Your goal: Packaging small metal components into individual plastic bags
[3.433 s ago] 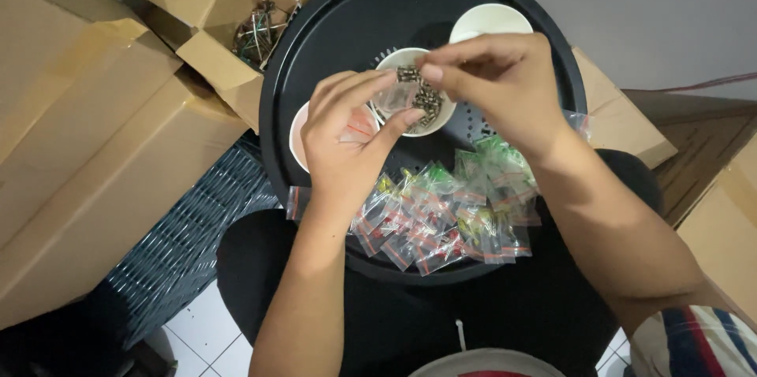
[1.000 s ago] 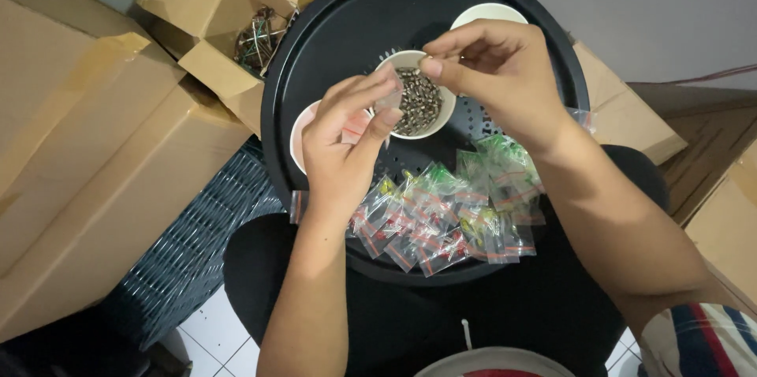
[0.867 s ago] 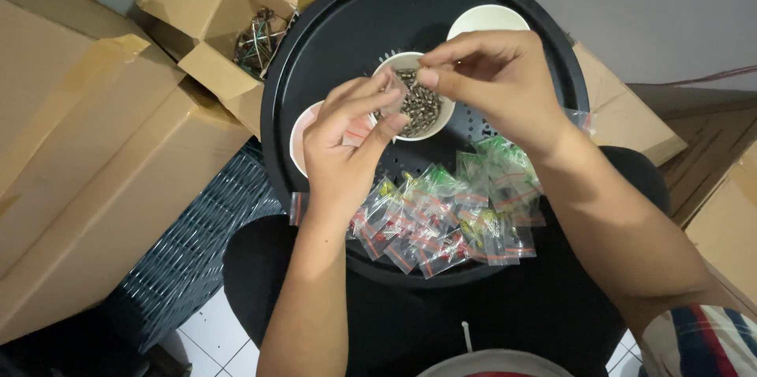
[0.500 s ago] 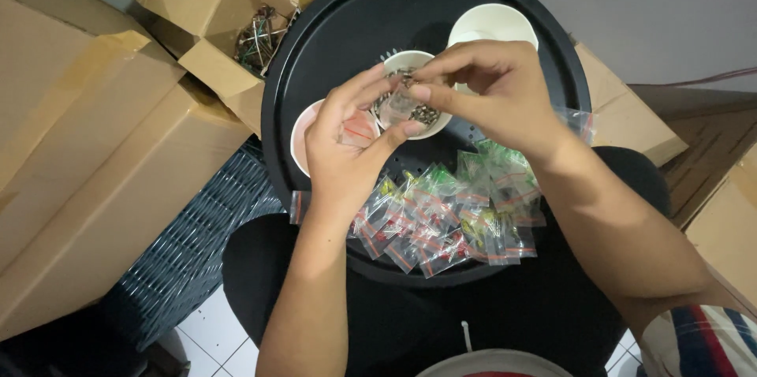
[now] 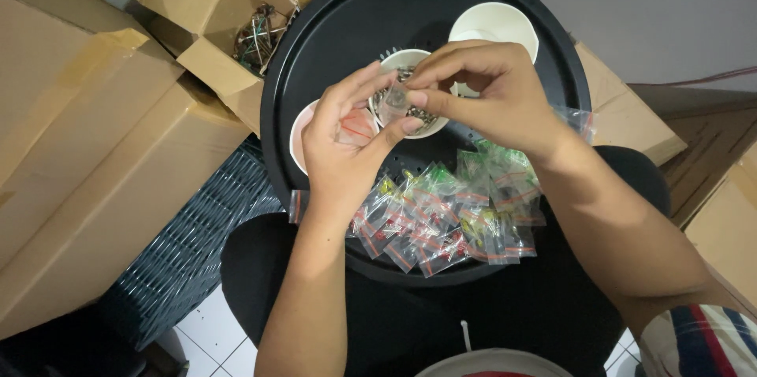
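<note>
Near edge: a pale round rim [image 5: 493, 361] shows at the bottom of the view, cut off; a striped sleeve [image 5: 702, 341] covers the person's right upper arm.
Bag pile: a heap of small clear plastic zip bags with red seal strips and green, yellow and red contents [image 5: 441, 215] lies on the near part of the round black tray [image 5: 315, 54], fanned out and overlapping, just below both wrists, likely kept there for easy reach.
Left hand: the left hand [image 5: 347, 144] has its grip pinching one small clear plastic bag [image 5: 392, 102] between thumb and fingertips, holding it upright over the middle bowl.
Right hand: the right hand [image 5: 493, 93] meets the same bag from the other side, its grip pressed onto the bag's top with thumb and forefinger; whether it holds a loose piece as well cannot be told.
Held thing: the small clear bag sits between the two hands, above the bowl, so anything dropped would probably fall back in.
Bowls: a white round bowl of small dark metal parts [image 5: 414, 113] lies directly under the fingers; a second white bowl with a pinkish inside [image 5: 303, 136] is partly hidden beneath the left palm; a third white bowl [image 5: 493, 24] stands farther back on the tray.
Surroundings: brown cardboard boxes [image 5: 87, 156] stack up at the left; an open cardboard box with tangled wire parts [image 5: 256, 30] touches the tray's far left edge.
</note>
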